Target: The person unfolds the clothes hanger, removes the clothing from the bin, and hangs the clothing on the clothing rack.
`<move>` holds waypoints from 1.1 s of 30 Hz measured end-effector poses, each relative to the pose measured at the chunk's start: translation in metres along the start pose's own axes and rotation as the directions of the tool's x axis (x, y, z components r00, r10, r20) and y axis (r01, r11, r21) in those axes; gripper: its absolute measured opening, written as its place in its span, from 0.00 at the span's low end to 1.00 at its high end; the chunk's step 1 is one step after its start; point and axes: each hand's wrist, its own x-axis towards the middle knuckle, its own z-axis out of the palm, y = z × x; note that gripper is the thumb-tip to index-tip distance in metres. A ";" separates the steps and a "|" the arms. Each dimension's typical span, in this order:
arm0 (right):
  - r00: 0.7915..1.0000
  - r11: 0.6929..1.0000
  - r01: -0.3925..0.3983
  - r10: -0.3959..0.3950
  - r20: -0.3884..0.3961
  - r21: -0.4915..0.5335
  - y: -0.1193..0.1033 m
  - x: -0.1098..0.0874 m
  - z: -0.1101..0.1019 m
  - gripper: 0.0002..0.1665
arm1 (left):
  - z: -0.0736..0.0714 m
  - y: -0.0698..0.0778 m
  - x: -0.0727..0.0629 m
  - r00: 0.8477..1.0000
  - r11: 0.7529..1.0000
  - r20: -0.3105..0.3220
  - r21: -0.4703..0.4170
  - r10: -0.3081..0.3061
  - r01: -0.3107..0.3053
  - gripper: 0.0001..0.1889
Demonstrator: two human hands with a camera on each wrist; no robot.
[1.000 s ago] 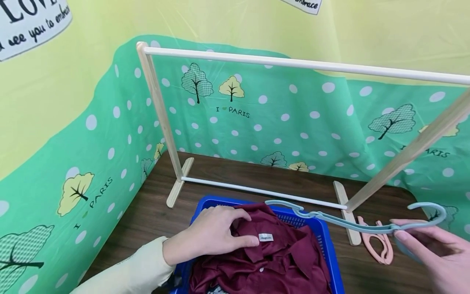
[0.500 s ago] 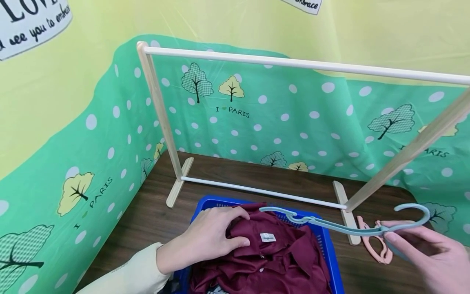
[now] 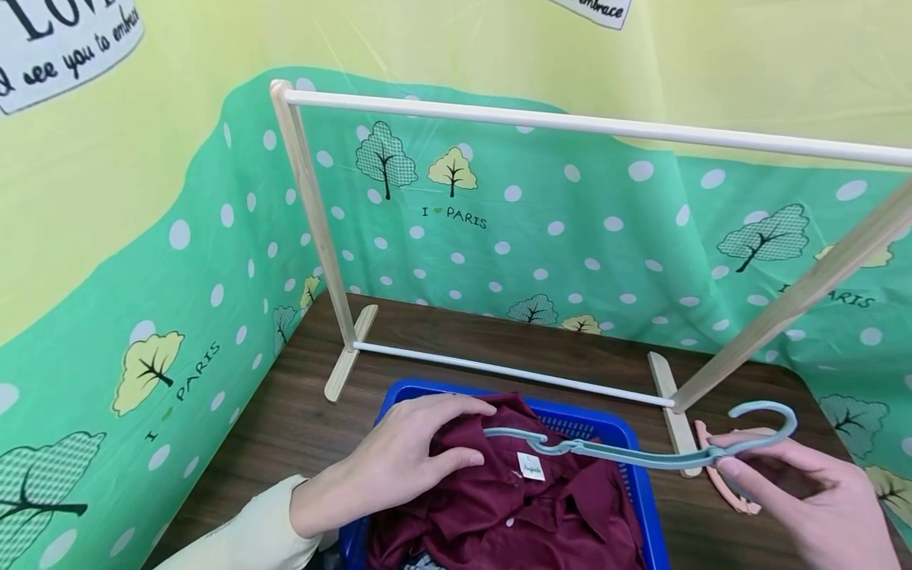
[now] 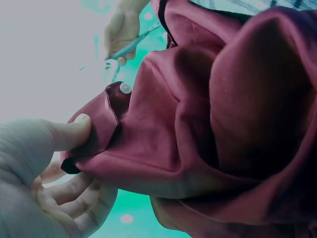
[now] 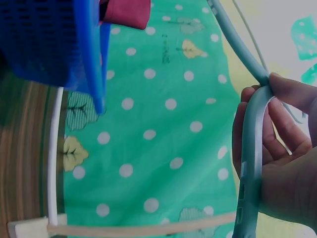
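A maroon shirt with a white collar label and buttons lies heaped in a blue basket. My left hand pinches the shirt's collar between thumb and fingers, which the left wrist view shows close up. My right hand grips a light blue plastic hanger at the base of its hook. One arm of the hanger reaches left over the shirt, its tip near the collar opening by my left hand. In the right wrist view the hanger's other arm runs down past the palm.
A wooden rack with a white top rail and a white lower bar stands behind the basket. Pink folding hangers lie on the dark table at the right, partly behind my right hand. A patterned cloth backs the scene.
My right hand has moved left with the hanger, bringing its tip from the basket's far rim to over the shirt's collar. My left hand has shifted slightly and still holds the collar.
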 end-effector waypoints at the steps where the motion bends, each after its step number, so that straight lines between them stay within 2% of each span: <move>1: 1.000 1.000 0.016 -0.016 0.012 0.008 -0.001 0.000 0.000 0.11 | 0.000 0.001 0.000 1.000 1.000 -0.005 0.005 0.012 -0.012 0.23; 6: 0.999 0.987 0.034 -0.039 0.028 0.157 -0.007 0.001 0.004 0.12 | -0.001 0.001 0.001 0.999 0.999 -0.021 0.016 0.029 -0.029 0.22; 8: 0.999 0.987 0.026 -0.029 0.019 0.157 -0.009 0.000 0.006 0.13 | -0.002 0.001 0.001 0.999 1.000 -0.020 0.014 0.025 -0.025 0.22; 11: 1.000 0.996 0.020 -0.020 0.004 0.090 -0.014 -0.001 0.010 0.13 | -0.002 0.002 0.001 0.999 1.000 -0.018 0.010 0.028 -0.028 0.23; 16: 0.998 0.993 0.055 -0.055 0.002 0.100 -0.020 -0.001 0.016 0.17 | -0.003 0.006 0.002 0.998 0.998 -0.014 0.001 0.055 -0.055 0.23; 19: 0.996 0.989 0.076 -0.080 0.027 0.124 -0.024 -0.001 0.021 0.19 | -0.004 0.009 0.004 0.998 0.998 -0.006 -0.012 0.067 -0.067 0.22; 21: 0.994 0.980 0.083 -0.094 0.053 0.182 -0.028 -0.001 0.025 0.19 | -0.004 0.012 0.005 0.998 0.997 0.002 -0.027 0.066 -0.066 0.22; 28: 0.966 0.963 0.212 -0.232 0.113 0.169 -0.051 0.004 0.043 0.19 | -0.006 0.021 0.012 0.997 0.997 0.013 -0.047 0.069 -0.069 0.21; 33: 0.957 0.961 0.211 -0.241 0.163 0.181 -0.065 0.008 0.059 0.18 | -0.004 0.025 0.015 0.995 0.994 0.019 -0.045 0.098 -0.097 0.21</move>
